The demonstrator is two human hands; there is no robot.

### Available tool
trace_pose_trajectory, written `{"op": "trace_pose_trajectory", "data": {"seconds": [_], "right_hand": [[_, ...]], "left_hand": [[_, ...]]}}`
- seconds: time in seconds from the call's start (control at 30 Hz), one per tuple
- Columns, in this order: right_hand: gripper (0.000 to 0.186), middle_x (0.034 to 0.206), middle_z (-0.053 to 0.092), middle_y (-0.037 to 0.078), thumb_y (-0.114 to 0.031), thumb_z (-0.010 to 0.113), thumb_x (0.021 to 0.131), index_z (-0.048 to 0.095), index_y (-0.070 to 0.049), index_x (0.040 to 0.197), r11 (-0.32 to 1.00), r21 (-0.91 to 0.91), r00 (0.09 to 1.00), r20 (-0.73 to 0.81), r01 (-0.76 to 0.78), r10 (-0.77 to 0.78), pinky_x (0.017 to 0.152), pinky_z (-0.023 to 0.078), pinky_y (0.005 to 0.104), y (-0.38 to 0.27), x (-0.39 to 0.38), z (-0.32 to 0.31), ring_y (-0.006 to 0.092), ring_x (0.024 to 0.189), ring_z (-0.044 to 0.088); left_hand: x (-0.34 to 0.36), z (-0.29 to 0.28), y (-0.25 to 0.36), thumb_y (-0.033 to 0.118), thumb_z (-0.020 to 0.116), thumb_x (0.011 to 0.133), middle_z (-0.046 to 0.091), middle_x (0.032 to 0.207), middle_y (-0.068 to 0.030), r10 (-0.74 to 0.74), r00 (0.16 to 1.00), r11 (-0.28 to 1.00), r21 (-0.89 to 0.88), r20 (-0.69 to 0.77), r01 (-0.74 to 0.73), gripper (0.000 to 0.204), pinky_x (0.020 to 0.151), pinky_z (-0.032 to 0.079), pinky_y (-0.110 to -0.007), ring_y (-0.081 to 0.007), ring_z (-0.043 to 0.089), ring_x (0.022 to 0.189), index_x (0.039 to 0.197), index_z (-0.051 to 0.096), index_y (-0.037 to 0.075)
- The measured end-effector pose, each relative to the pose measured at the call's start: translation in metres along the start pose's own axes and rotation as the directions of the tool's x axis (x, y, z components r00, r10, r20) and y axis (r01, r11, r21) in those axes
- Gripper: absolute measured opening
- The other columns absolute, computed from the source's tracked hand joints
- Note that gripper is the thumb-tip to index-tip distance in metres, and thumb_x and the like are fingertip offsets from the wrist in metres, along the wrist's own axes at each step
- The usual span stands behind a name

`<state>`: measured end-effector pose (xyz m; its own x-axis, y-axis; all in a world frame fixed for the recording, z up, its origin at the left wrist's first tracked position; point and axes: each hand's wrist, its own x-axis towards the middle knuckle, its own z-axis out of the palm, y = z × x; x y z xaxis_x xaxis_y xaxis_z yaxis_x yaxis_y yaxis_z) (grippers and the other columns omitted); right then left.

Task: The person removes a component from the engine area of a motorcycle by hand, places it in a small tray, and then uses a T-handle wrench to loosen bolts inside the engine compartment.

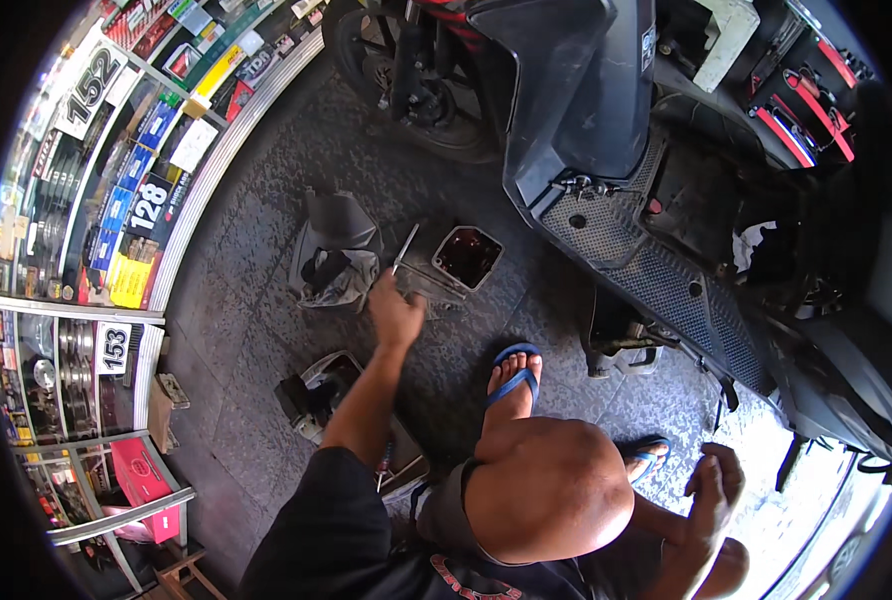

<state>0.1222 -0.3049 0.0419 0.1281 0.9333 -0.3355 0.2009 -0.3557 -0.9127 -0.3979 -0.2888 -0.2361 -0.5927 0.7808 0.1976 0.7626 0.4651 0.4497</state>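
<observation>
My left hand (396, 312) reaches down to the floor, its fingers closed at the near end of a slim silver tool (406, 246). Just right of that tool sits a squarish container (437, 258) with dark contents. Left of the hand lie a crumpled grey cloth (351, 285) and a grey plastic piece (341, 218). My right hand (714, 490) is raised beside my knee, fingers curled together; whatever may be in them is too small to make out. A thin dark rod or cable (719, 410) shows just above it, and I cannot tell whether they touch.
A dark scooter (586, 110) fills the upper right, its footboard (656, 265) slanting toward me. Glass display shelves (156, 240) with boxed parts line the left. Near my left forearm stands an open tray (406, 465) with tools and a grey mechanical part (306, 405).
</observation>
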Motion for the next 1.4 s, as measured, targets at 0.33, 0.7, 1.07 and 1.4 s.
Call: {"op": "trace_pose_trajectory", "data": {"seconds": [0.33,0.7,1.07,1.4], "right_hand": [[0.024,0.075,0.059,0.000,-0.010,0.065,0.088,0.065,0.001,0.109,0.990,-0.138,0.992,0.118,-0.025,0.041,0.057,0.040,0.0213,0.007,0.000,0.029,0.0054,0.063,0.050],[0.023,0.082,0.066,0.002,-0.005,0.064,0.089,0.065,0.003,0.111,0.929,-0.337,0.981,0.059,-0.152,0.182,0.064,0.045,0.0225,0.011,0.000,0.016,0.0053,0.073,0.057],[0.027,0.093,0.072,0.015,-0.009,0.065,0.088,0.066,0.002,0.113,0.879,-0.470,0.979,0.130,-0.079,0.158,0.077,0.054,0.0304,-0.016,0.020,0.017,0.0184,0.086,0.070],[0.031,0.088,0.068,0.010,-0.007,0.071,0.083,0.065,0.002,0.113,0.849,-0.519,0.914,0.293,-0.095,0.281,0.076,0.052,0.0313,-0.113,0.075,0.018,0.0185,0.083,0.067]], "left_hand": [[-0.012,0.044,0.096,0.045,0.091,0.057,0.034,0.145,-0.0340,-0.007,1.000,1.000,-0.001,0.025,0.007,0.132,0.115,0.025,-0.052,-0.0474,0.033,0.135,0.149,0.015,-0.011],[0.005,0.067,0.082,0.030,0.093,0.059,0.033,0.148,-0.0302,0.000,1.000,0.992,-0.127,-0.007,-0.001,0.127,0.116,0.025,-0.053,-0.0450,0.033,0.137,0.151,0.012,-0.006],[0.013,0.078,0.078,0.022,0.092,0.061,0.033,0.147,-0.0304,-0.043,0.999,0.981,-0.187,0.011,0.045,0.125,0.114,0.028,-0.053,-0.0461,0.036,0.135,0.153,0.010,-0.004],[0.020,0.073,0.099,0.016,0.085,0.066,0.029,0.150,-0.0298,-0.038,0.997,0.925,-0.375,0.068,0.061,0.116,0.115,0.030,-0.046,-0.0407,0.036,0.138,0.153,0.011,-0.004]]}}
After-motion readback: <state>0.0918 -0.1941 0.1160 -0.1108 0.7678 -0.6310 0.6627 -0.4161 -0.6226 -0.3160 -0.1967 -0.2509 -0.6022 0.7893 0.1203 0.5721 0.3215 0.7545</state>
